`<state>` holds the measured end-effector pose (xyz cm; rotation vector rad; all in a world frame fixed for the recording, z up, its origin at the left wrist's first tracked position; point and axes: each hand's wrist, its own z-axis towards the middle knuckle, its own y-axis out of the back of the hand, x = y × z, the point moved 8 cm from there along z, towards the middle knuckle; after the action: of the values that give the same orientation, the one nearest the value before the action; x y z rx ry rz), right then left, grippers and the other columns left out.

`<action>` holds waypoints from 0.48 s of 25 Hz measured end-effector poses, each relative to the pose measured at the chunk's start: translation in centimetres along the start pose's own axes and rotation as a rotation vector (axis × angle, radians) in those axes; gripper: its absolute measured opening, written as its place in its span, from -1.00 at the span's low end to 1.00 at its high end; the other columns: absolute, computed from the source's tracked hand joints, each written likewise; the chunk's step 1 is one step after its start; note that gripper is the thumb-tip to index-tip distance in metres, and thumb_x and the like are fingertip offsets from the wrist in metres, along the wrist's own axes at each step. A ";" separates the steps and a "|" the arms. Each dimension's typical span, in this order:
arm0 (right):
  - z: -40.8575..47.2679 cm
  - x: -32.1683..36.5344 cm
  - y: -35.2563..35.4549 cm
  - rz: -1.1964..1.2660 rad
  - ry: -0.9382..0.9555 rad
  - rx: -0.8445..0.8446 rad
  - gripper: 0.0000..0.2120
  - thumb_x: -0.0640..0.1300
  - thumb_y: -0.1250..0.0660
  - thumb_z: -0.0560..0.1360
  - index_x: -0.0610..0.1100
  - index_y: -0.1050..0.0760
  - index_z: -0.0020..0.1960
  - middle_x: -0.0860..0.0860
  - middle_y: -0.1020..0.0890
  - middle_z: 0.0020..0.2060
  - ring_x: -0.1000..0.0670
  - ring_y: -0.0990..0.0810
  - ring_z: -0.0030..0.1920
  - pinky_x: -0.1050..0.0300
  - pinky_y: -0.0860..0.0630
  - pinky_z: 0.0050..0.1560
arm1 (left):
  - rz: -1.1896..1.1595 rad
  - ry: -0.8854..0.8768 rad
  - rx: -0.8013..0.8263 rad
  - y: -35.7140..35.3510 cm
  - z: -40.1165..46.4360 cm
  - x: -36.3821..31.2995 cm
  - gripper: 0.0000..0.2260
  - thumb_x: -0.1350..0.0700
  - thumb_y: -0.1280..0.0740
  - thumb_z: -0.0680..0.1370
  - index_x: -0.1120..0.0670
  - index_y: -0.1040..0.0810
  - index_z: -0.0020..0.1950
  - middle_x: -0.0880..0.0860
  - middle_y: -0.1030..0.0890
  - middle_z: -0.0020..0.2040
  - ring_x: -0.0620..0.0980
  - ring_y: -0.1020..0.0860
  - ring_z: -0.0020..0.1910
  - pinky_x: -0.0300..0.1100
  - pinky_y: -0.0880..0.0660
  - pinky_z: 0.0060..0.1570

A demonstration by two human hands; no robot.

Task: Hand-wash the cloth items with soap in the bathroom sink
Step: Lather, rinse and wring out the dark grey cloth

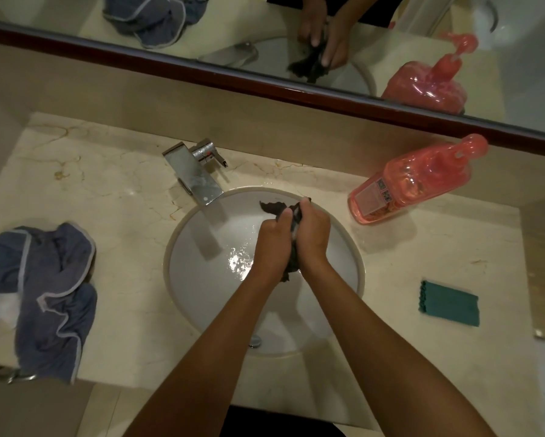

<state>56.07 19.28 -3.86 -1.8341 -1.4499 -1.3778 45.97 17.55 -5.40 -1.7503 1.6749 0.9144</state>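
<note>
Head view: dark cloth between both grips.

Both forearms reaching forward, left hand and right hand pressed together, fingers curled tight

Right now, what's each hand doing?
Left hand: closed around the dark cloth over the sink.
Right hand: closed around the same cloth.

Glossy marble counter; polished metal faucet; translucent plastic bottle; matt cloth
</note>
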 end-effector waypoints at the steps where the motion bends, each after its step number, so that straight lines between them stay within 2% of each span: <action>1: 0.1 0.2 0.2 0.004 0.005 0.006 -0.54 -0.16 -0.17 0.66 -0.06 -0.35 -0.43 0.07 -0.39 -0.54 0.17 -0.31 -0.53 0.22 -0.32 -0.38 | 0.013 -0.013 0.006 -0.1 -0.1 -0.4 -0.63 -0.02 -0.17 0.68 0.12 -0.56 -0.22 0.07 -0.58 -0.33 -0.03 -0.55 -0.34 -0.16 -0.48 -0.27; 3: -0.8 0.1 0.1 -0.003 0.004 0.047 -0.53 -0.12 -0.17 0.67 -0.06 -0.38 -0.43 0.07 -0.42 -0.54 0.15 -0.36 -0.51 0.24 -0.34 -0.41 | -0.018 -0.039 -0.059 0.8 0.4 -1.0 -0.64 0.01 -0.18 0.67 0.14 -0.52 -0.25 0.11 -0.54 -0.33 0.01 -0.51 -0.35 -0.12 -0.44 -0.29; 6: -3.4 -0.7 -1.0 -0.007 0.003 0.124 -0.52 -0.09 -0.17 0.68 -0.06 -0.42 -0.42 0.05 -0.44 -0.53 0.09 -0.42 -0.48 0.19 -0.38 -0.41 | -0.064 -0.046 -0.162 2.6 1.5 -1.5 -0.66 0.06 -0.18 0.66 0.12 -0.39 -0.31 0.07 -0.40 -0.41 -0.04 -0.37 -0.46 -0.14 -0.34 -0.37; 10: -0.8 0.4 -0.3 -0.017 0.013 -0.018 -0.55 -0.13 -0.17 0.67 -0.10 -0.42 -0.40 0.01 -0.46 -0.50 0.13 -0.38 -0.49 0.21 -0.36 -0.39 | -0.045 -0.036 -0.024 0.6 0.4 -1.4 -0.68 0.03 -0.20 0.68 0.12 -0.53 -0.21 -0.01 -0.54 -0.40 -0.11 -0.52 -0.42 -0.24 -0.46 -0.38; 12: 0.1 0.6 -0.1 0.020 -0.001 -0.005 -0.57 -0.15 -0.16 0.67 -0.11 -0.40 -0.38 -0.01 -0.46 -0.47 0.14 -0.38 -0.47 0.22 -0.36 -0.36 | 0.001 -0.036 0.009 0.1 -0.3 -1.0 -0.68 0.00 -0.18 0.68 0.12 -0.56 -0.16 0.00 -0.57 -0.35 -0.10 -0.55 -0.38 -0.29 -0.46 -0.39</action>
<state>56.03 19.67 -3.40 -1.8473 -1.4257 -1.3727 45.86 17.97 -4.44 -1.7175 1.6554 0.9322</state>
